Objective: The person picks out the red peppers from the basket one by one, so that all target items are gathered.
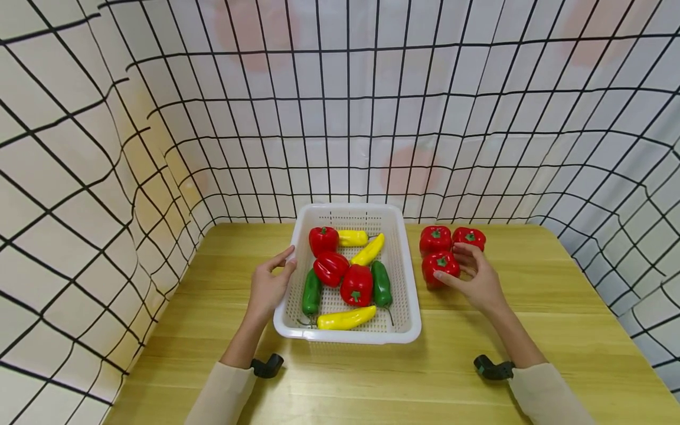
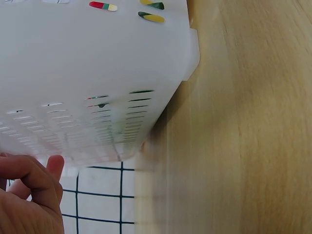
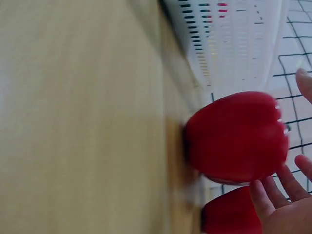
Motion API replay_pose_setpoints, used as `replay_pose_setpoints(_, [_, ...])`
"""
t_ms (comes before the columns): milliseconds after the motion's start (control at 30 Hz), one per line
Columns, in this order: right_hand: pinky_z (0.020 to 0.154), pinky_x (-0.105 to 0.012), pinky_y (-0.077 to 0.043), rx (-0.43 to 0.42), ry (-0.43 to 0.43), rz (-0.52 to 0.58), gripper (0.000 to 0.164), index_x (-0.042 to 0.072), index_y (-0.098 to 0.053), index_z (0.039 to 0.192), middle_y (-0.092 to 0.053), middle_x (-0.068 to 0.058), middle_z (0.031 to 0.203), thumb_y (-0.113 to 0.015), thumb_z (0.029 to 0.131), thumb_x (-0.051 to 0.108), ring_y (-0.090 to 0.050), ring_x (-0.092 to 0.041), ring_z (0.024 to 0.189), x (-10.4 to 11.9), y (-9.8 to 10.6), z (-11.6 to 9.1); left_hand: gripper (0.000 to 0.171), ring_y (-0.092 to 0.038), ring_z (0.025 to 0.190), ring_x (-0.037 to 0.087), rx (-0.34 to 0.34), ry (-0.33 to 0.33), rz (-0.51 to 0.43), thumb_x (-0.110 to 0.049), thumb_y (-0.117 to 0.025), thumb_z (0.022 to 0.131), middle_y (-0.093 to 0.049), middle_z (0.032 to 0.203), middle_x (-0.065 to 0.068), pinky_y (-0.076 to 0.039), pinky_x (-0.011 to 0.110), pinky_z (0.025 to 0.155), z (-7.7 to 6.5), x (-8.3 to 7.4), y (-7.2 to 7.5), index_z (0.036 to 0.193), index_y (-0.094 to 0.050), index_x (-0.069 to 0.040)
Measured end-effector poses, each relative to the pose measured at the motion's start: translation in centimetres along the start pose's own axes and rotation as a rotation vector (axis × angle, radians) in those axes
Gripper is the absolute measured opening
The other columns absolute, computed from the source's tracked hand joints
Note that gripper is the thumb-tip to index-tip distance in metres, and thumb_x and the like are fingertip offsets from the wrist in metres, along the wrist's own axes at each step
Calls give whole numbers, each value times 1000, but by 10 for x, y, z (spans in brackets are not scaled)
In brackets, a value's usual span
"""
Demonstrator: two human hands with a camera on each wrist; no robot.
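Observation:
A white plastic basket (image 1: 347, 339) stands on the wooden table, holding red bell peppers (image 1: 357, 285), yellow peppers (image 1: 346, 319) and green peppers (image 1: 311, 292). At its left rim, my left hand (image 1: 270, 286) pinches the edge between thumb and fingers; the left wrist view shows bent fingers beside the slotted wall (image 2: 97, 122). To the right of the basket, my right hand (image 1: 478, 283) is around the nearest loose red bell pepper (image 1: 440, 267). Its fingertips touch that pepper's side in the right wrist view, while the thumb (image 3: 305, 84) stands apart from it.
Two more red bell peppers (image 1: 435, 239) (image 1: 470, 237) sit behind the nearest one. A black wire grid (image 1: 347, 118) over pale sheeting encloses the back and sides of the wooden table (image 1: 372, 383).

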State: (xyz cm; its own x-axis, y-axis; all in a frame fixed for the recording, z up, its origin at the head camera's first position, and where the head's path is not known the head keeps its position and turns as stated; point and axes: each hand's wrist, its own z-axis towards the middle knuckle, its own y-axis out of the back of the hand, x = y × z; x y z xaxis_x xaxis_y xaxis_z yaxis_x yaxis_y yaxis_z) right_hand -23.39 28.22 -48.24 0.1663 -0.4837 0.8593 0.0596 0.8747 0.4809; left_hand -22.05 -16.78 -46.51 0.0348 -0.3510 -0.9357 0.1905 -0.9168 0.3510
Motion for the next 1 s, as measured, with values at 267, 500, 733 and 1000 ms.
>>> replay_pose_setpoints(267, [109, -14, -46, -33, 89, 25, 79, 10, -41, 152, -46, -15, 154, -84, 87, 26, -46, -37, 141, 24, 1, 2, 36, -65, 73, 18, -38, -50, 30, -32, -68, 99, -69, 108, 15, -61, 28, 64, 1, 1, -2, 135, -70, -29])
replay_pose_setpoints(500, [111, -49, -48, 29, 130, 33, 77, 13, -42, 153, -46, -14, 155, -82, 89, 26, -48, -39, 140, 50, -5, 6, 37, -68, 73, 19, -26, -30, 14, -31, -67, 100, -67, 110, 15, -63, 30, 64, 0, 0, -1, 137, -68, -28])
replay_pose_setpoints(733, [111, -60, -44, 107, 184, 41, 77, 13, -42, 153, -47, -13, 154, -83, 88, 26, -49, -41, 140, 74, -17, 15, 37, -68, 74, 20, -18, -22, 22, -34, -66, 100, -68, 111, 13, -64, 32, 66, -1, -1, 1, 137, -68, -31])
replay_pose_setpoints(1000, [116, -56, -42, 195, 231, 95, 76, 16, -45, 151, -47, -8, 154, -84, 86, 21, -46, -31, 142, 98, -41, 25, 37, -71, 76, 22, -10, -27, 16, -33, -66, 101, -66, 112, 14, -65, 34, 66, -2, -2, 1, 138, -67, -30])
